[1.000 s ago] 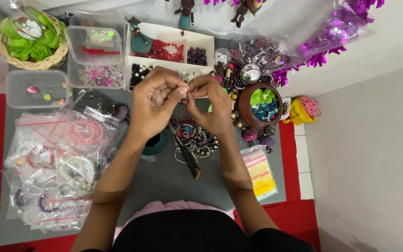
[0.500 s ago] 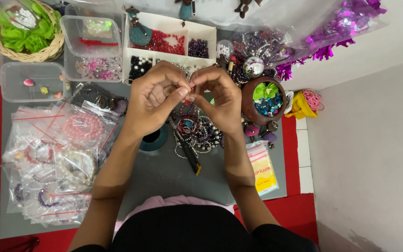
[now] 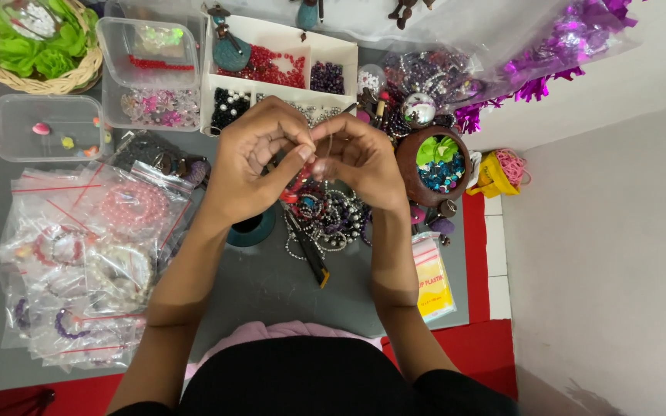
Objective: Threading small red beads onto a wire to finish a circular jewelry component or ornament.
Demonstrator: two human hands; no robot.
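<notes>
Red and tiny, a bead (image 3: pixel 311 166) sits pinched between both hands above the middle of the grey tabletop (image 3: pixel 271 285). From the head view, the left hand (image 3: pixel 260 158) curls in with thumb and forefinger closed narrow on the bead, and the right hand (image 3: pixel 360 158) meets it fingertip to fingertip, its grip equally tight on what looks like a fine thread (image 3: pixel 328 146) rising from the pinch; the thread is too thin to follow far. I'd judge the bead light, hard and slick, liable to skip away if squeezed off-centre, so it wants holding across its sides with the hole left free. The thread looks limp and needs pinching close to its tip. Just beneath the hands lies a heap of beaded bracelets (image 3: pixel 325 216) with black-handled pliers (image 3: pixel 308 250). A white divided tray of beads (image 3: pixel 279 69) stands beyond, clear bags of bracelets (image 3: pixel 86 254) to the left, a brown bowl (image 3: pixel 433 166) to the right.
</notes>
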